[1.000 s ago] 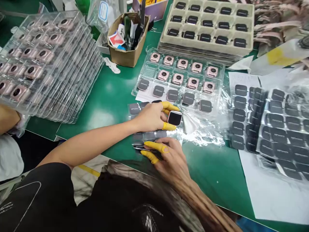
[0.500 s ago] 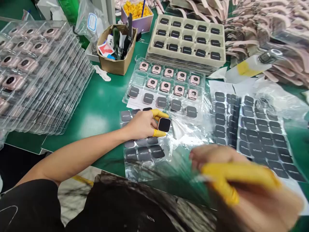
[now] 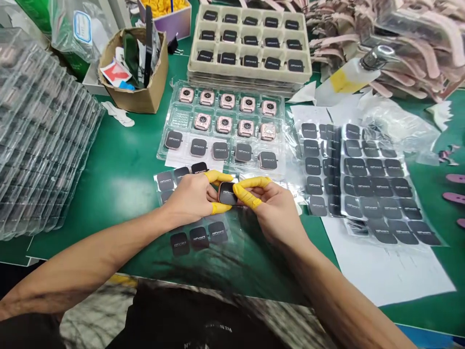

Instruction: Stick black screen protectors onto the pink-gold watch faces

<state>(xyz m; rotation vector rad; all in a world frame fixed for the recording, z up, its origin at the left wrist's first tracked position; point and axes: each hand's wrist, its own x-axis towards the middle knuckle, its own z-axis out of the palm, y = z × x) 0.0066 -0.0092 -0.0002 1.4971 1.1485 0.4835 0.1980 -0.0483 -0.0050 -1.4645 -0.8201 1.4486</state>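
My left hand, with yellow finger covers, grips a small square watch body by its edges. A dark film with white lettering now covers its face. My right hand, also in yellow finger covers, pinches the right side of that film against the watch. Under my left hand lies a sheet of dark square films. Just beyond both hands, a clear tray holds pink watch bodies in two rows and film-covered ones in the nearest row.
Stacked clear trays rise at left. A cardboard box and beige compartment tray stand behind. At right are film sheets, a bottle and pink straps.
My right hand has come in from the lower right to the watch. The watch's bare black face now carries a lettered film. The view has shifted, and scenery sits further left.
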